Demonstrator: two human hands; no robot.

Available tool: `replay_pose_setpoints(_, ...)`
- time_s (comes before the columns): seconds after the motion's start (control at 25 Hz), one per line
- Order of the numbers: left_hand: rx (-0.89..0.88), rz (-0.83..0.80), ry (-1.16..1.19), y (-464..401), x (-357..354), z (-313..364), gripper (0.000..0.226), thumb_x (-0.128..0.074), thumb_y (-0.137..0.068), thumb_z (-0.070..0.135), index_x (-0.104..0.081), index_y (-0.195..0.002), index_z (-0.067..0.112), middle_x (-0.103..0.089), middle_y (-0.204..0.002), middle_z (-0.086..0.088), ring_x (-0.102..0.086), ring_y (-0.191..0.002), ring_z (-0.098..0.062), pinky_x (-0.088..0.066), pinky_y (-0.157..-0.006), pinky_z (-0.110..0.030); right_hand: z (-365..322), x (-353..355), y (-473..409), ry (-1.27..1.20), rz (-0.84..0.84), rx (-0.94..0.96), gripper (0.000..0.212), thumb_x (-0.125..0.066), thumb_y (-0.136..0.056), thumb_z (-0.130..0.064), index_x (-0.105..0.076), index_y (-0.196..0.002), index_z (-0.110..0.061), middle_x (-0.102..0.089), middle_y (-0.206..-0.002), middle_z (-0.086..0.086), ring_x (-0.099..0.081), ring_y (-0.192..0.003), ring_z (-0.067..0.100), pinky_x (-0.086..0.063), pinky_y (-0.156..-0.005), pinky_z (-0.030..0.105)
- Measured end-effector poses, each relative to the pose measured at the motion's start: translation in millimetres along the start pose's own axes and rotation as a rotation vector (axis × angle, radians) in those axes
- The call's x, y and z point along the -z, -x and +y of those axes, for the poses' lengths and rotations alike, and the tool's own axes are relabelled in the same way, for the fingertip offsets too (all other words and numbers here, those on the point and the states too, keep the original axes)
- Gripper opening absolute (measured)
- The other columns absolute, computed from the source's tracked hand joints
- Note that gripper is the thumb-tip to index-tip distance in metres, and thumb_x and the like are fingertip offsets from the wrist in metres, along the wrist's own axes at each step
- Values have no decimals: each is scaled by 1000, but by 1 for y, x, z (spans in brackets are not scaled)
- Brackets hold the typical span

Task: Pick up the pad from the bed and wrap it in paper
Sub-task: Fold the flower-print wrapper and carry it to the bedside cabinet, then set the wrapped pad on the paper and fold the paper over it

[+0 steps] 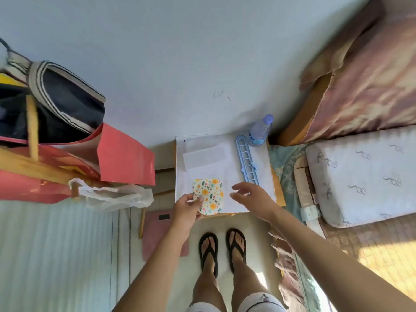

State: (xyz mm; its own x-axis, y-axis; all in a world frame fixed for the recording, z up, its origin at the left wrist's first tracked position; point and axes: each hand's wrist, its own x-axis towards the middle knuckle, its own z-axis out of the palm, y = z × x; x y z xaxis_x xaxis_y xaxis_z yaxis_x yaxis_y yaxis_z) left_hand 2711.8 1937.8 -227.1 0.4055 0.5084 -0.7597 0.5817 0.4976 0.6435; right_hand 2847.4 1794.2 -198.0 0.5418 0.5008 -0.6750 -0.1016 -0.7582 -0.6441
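The pad (209, 195) is a small folded packet with a white cover printed in yellow and orange flowers. My left hand (186, 208) pinches its lower left corner and holds it over the near edge of the white paper (202, 174) spread on a small table. My right hand (252, 197) hovers just right of the pad, fingers spread and curled, holding nothing. A translucent white rectangular sheet or packet (204, 156) lies on the paper farther back.
A blue plastic rack (246, 162) and a water bottle (260, 130) stand on the table's right side. The bed with a white pillow (362, 174) is at the right. Red bags (67, 167) and a plastic bag (112, 195) hang at left. My feet in sandals stand below.
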Motion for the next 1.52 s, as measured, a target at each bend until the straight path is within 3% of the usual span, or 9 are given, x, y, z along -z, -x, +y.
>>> replay_pose_setpoints(0.16, 87, 69, -58, -74, -14, -35, 9, -64, -86, 20, -56, -89, 16, -64, -97, -6, -64, -80, -17, -53, -56, -24, 35, -5, -59, 286, -27, -35, 45, -54, -91, -39, -47, -132, -24, -49, -140, 3, -51, -121, 20, -41, -99, 31)
replay_pose_setpoints(0.28, 84, 130, -234, -124, -27, -65, 24, -62, -88, 19, -57, -106, 4, -63, -109, -15, -64, -92, -28, -57, -69, -36, 58, -16, -102, 391, -90, -58, 50, -51, -92, -40, -40, -139, -25, -36, -151, 0, -35, -137, 19, -29, -113, 36)
replay_pose_setpoints(0.52, 11, 227, -534, -166, -38, -101, 25, -58, -90, 15, -58, -110, 2, -66, -115, -16, -63, -102, -29, -51, -70, -31, 86, -34, -160, 526, -167, -62, 54, -45, -95, -41, -27, -144, -30, -19, -158, 0, -18, -144, 20, -18, -116, 38)
replay_pose_setpoints(0.68, -32, 285, -684, -171, -37, -102, 28, -53, -93, 21, -53, -116, 6, -66, -117, -11, -64, -103, -27, -55, -74, -37, 90, -39, -183, 512, -191, -44, 53, -43, -96, -39, -24, -145, -30, -16, -158, 1, -15, -145, 21, -17, -117, 39)
replay_pose_setpoints(0.88, -310, 415, -867, -197, -30, -62, 39, -47, -94, 31, -46, -128, 12, -56, -127, -11, -59, -108, -26, -52, -74, -35, 80, -36, -214, 616, 25, 72, 54, -44, -97, -31, -22, -146, -23, -17, -158, 6, -19, -143, 26, -27, -113, 43)
replay_pose_setpoints(1.0, -628, 314, -1171, -233, -27, -33, 52, -51, -93, 29, -34, -141, 14, -38, -146, -15, -39, -132, -30, -41, -102, -39, 66, -32, -244, 821, 160, 265, 63, -47, -95, -29, -13, -148, -21, -5, -159, 9, -9, -145, 27, -25, -114, 44)
replay_pose_setpoints(1.16, -724, 107, -1551, -275, -29, -24, 71, -52, -93, 29, -8, -148, 19, -7, -158, -16, -7, -145, -32, -15, -117, -45, 52, -35, -287, 1119, 95, 427, 83, -56, -91, -35, 3, -148, -24, 10, -159, 12, 6, -146, 31, -11, -118, 48)
replay_pose_setpoints(1.36, -765, 134, -1605, -292, -26, -28, 76, -56, -92, 17, -5, -148, 24, -6, -159, -13, -6, -146, -31, -14, -116, -46, 42, -42, -311, 1244, 51, 489, 92, -64, -85, -34, 3, -148, -26, -6, -158, 15, -5, -145, 34, -13, -115, 54)
replay_pose_setpoints(1.52, -824, 67, -1383, -275, -20, -24, 76, -60, -89, 20, -12, -148, 20, -10, -158, -13, -11, -145, -29, -19, -116, -40, 36, -33, -297, 1188, 4, 461, 86, -65, -83, -34, -8, -147, -29, -21, -151, 12, -20, -138, 33, -22, -111, 52)
